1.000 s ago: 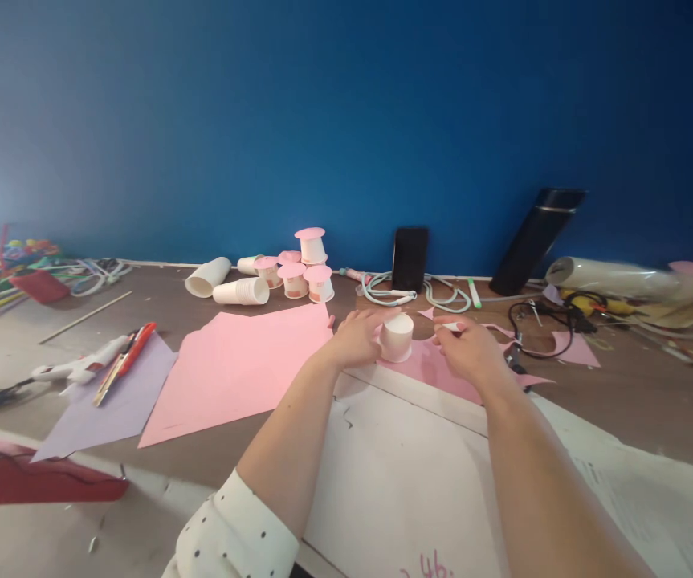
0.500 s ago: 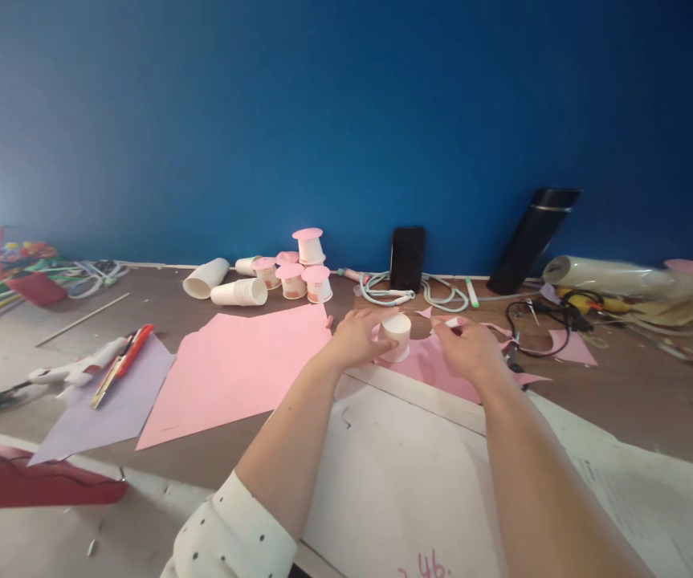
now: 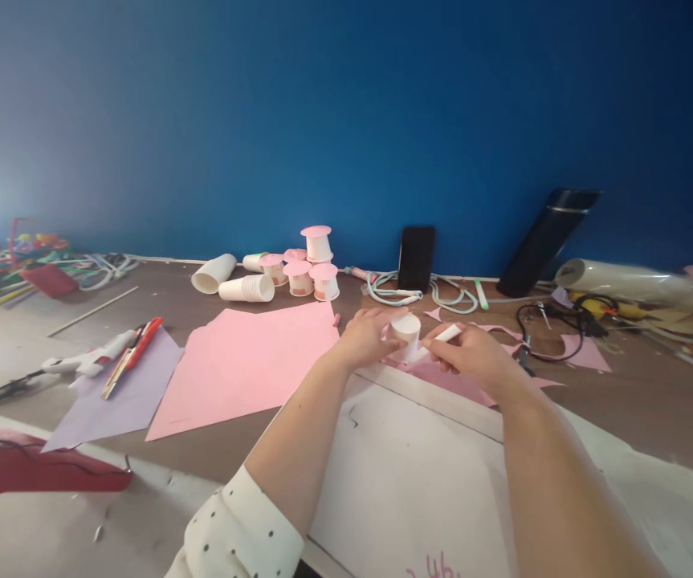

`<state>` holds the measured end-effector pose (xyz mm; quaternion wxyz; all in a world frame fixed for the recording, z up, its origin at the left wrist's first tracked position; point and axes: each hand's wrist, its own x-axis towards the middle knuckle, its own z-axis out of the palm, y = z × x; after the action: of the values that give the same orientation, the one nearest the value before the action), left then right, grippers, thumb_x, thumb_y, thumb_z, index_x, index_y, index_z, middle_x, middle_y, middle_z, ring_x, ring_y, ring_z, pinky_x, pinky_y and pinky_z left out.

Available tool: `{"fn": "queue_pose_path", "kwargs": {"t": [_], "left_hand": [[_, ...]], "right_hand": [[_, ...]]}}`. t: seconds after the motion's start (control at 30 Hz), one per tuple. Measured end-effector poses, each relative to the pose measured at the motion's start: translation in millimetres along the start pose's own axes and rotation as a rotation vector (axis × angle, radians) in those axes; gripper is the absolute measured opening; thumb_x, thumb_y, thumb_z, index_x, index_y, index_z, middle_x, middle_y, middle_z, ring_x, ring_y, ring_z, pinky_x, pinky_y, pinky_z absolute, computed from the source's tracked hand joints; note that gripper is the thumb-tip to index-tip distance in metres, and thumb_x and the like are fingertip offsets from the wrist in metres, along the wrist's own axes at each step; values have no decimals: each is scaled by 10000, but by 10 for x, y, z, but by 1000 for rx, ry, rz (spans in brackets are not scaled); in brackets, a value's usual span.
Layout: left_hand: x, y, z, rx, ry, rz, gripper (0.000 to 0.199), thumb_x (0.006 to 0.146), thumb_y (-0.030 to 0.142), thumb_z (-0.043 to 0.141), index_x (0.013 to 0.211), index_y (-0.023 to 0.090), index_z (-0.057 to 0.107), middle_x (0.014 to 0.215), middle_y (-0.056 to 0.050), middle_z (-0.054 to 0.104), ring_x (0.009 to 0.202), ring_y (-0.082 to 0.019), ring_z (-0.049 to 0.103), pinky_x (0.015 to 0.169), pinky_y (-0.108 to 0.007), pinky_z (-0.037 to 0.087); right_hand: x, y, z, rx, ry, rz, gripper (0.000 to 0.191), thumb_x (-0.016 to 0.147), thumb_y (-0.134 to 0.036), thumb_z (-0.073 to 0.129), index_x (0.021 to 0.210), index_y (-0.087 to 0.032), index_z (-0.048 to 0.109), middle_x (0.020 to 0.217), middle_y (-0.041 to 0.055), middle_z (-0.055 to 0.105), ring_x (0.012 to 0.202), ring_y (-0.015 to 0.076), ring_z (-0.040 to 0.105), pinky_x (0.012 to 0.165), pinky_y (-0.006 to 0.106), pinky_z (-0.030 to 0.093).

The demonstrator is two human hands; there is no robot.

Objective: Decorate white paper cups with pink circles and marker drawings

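Observation:
A white paper cup (image 3: 406,327) stands upside down on a piece of pink paper (image 3: 451,378). My left hand (image 3: 368,337) is closed around the cup's left side, thumb in front. In my right hand (image 3: 470,351) is a slim white marker (image 3: 444,333), its tip slanting down toward the cup's lower right edge. Whether the tip touches the paper is too small to tell. Under my forearms lies a white board (image 3: 412,466) with pink handwriting at its near end.
Left of my hands lies a large pink sheet (image 3: 243,361). Beyond it stand paper cups with pink discs (image 3: 324,281) and a cup stack (image 3: 246,288). A red cutter (image 3: 135,353) and glue gun (image 3: 90,357) lie far left. A phone (image 3: 416,258) and dark bottle (image 3: 548,241) lean on the wall.
The white marker has swung from beside my right hand to the cup's base, its tip now close to the paper. My left hand keeps hold of the cup. The view has shifted slightly.

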<state>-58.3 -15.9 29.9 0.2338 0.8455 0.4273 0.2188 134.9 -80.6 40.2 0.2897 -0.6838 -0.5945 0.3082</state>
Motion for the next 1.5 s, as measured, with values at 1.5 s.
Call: {"fn": "queue_pose_path", "kwargs": {"t": [1.5], "left_hand": [[-16,-58,-50,174,-114,65,644,837,236,471,1461,346,353,1456,-21,472,1297,-275,416,1045,-449,361]], "right_hand": [[-105,-172,133,-54,-245,-310,349,853,-560,560,1106,-383,722,1207,-34,676,1100,240,635,951,363,493]]}}
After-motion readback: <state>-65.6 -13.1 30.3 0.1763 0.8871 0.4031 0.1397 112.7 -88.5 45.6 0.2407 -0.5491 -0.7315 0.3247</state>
